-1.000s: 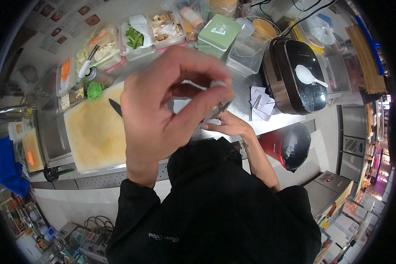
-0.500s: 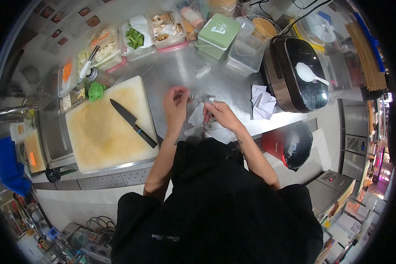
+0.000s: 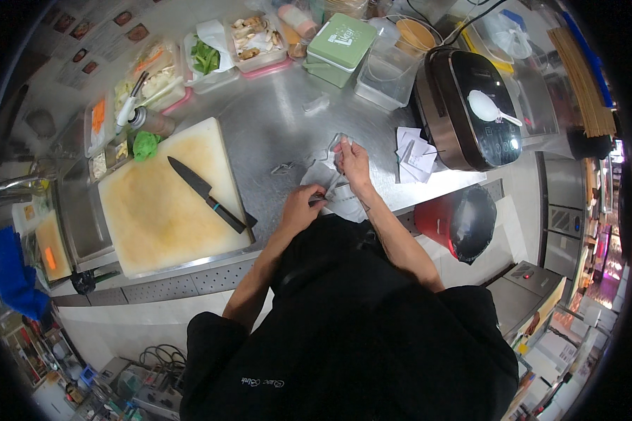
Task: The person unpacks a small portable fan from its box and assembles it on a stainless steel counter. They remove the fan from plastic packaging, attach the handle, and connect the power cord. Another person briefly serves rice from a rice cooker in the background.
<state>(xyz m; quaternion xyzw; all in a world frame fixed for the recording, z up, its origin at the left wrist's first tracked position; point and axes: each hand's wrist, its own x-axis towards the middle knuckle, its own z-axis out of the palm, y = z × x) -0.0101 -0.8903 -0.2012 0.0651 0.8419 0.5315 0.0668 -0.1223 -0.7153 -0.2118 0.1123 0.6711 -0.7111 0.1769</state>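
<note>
Over the steel counter, close to my body, both of my hands are at a crumpled white paper-like sheet. The fingers of my right hand pinch the sheet's raised upper end, a thin pale strip. Lower and to the left, my left hand is closed at the sheet's left edge, thumb and fingers pressed together; what sits between them is too small to make out. A small dark, shiny piece lies on the counter, left of the sheet and apart from both hands.
Left of my hands, a black knife lies on a white cutting board. Food tubs, a green box and a clear container line the back. To the right are folded papers, a rice cooker and a red bin.
My left hand has come down and right to the sheet, and the small dark piece now lies on the counter. My right hand has moved up slightly, raising the sheet's end.
</note>
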